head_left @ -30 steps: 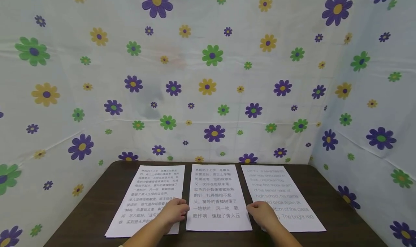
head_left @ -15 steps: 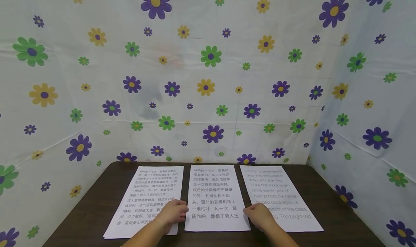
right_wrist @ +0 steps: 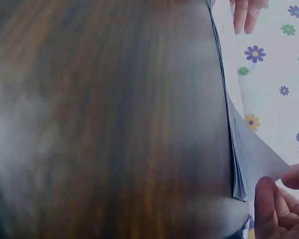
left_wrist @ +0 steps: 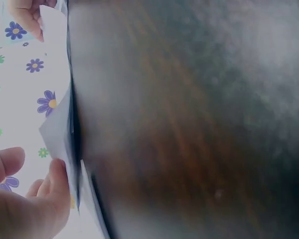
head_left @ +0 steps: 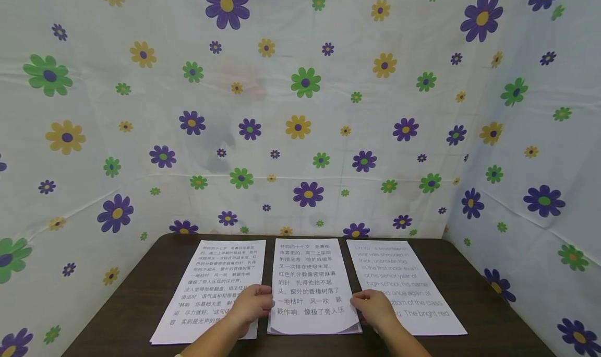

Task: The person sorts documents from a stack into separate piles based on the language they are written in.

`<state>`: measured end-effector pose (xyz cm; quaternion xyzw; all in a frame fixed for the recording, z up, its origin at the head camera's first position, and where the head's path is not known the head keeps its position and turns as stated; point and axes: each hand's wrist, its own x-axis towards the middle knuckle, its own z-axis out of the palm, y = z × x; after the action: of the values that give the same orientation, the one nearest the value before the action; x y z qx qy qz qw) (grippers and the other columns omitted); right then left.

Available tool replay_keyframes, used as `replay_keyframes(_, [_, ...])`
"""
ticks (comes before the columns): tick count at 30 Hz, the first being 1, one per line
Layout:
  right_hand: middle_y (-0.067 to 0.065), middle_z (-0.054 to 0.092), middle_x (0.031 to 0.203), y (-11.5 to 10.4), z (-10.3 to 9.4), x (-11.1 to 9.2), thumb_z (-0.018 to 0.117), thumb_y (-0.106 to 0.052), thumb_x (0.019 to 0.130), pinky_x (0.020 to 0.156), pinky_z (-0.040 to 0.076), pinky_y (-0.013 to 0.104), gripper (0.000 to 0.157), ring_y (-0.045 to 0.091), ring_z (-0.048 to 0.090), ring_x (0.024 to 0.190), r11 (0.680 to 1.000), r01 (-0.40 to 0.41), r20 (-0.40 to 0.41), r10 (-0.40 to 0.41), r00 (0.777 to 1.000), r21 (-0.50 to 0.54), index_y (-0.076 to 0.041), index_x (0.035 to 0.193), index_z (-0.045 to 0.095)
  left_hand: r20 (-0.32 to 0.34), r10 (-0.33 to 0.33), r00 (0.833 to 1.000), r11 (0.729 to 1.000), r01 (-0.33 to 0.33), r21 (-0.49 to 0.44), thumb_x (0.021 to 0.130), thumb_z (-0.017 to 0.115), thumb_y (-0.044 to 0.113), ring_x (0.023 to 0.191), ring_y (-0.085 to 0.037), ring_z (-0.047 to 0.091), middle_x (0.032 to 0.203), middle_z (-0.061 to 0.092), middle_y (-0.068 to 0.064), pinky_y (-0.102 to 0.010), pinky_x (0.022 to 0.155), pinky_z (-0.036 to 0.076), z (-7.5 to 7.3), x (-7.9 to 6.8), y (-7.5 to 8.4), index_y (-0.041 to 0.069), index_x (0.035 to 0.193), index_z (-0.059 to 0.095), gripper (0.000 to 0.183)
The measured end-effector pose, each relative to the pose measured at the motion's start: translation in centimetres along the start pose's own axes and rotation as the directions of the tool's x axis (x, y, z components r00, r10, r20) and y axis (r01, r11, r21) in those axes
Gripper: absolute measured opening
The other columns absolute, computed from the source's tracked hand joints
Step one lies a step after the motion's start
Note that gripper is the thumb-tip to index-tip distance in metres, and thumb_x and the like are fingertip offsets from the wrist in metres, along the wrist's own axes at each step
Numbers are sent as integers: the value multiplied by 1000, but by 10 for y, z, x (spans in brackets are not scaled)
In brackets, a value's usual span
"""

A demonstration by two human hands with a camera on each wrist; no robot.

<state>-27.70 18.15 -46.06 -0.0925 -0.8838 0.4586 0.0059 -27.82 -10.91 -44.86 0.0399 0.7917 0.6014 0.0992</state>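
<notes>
Three printed white paper stacks lie side by side on a dark table. The middle stack (head_left: 307, 278) has its top sheet raised at both near corners. My right hand (head_left: 375, 307) pinches the right corner of that sheet of paper (right_wrist: 261, 152) between thumb and finger. At the other side, my left hand (head_left: 251, 307) has a fingertip against the sheet's raised left corner (left_wrist: 57, 127). Its thumb stands apart from the finger in the left wrist view. My left hand is over the left stack (head_left: 211, 284), my right over the right stack (head_left: 404, 278), covering some print.
The dark wooden table (head_left: 127, 294) has rounded far corners. White cloth (head_left: 263, 101) with purple, yellow and green flowers surrounds it at the back and both sides. Narrow strips of tabletop separate the three stacks.
The near corners of the middle stack's top sheet have risen and bent upward, showing the paper beneath. Both hands stay at its two sides, almost unmoved.
</notes>
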Motion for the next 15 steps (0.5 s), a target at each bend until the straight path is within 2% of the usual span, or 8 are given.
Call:
replay_keyframes(2, [6, 62, 77, 1, 1, 1, 60, -20, 75, 52, 50, 29, 33, 12, 58, 60, 996, -28, 31, 26, 999, 89, 3, 99, 59, -3, -3, 1000, 1000, 3, -31, 72, 56, 6, 86, -22, 60, 108, 53, -26, -34, 72, 51, 1, 2, -2, -14, 118, 37, 53])
replay_keyframes(5, [6, 62, 76, 4, 3, 2, 62, -20, 74, 53, 51, 29, 36, 12, 58, 60, 989, -49, 61, 41, 997, 142, 5, 99, 57, -13, -14, 1000, 999, 13, -51, 70, 59, 5, 78, -18, 62, 100, 57, -23, -33, 69, 52, 2, 4, -4, -14, 119, 35, 58])
replay_keyframes(10, [5, 62, 74, 6, 2, 4, 62, -22, 73, 55, 51, 28, 35, 12, 58, 60, 987, -67, 85, 56, 995, 143, 5, 95, 58, -34, -41, 999, 999, 41, -8, 69, 60, 7, 68, -14, 62, 85, 59, -12, -32, 64, 52, 4, 6, -5, -11, 121, 36, 60])
replay_keyframes(15, [6, 61, 73, 7, 3, 5, 62, -22, 73, 54, 51, 28, 32, 12, 58, 60, 989, -62, 79, 52, 996, 134, 4, 91, 59, -42, -64, 997, 997, 66, 30, 69, 60, 7, 67, -13, 61, 83, 60, -9, -32, 62, 52, 2, 8, -5, -9, 114, 45, 50])
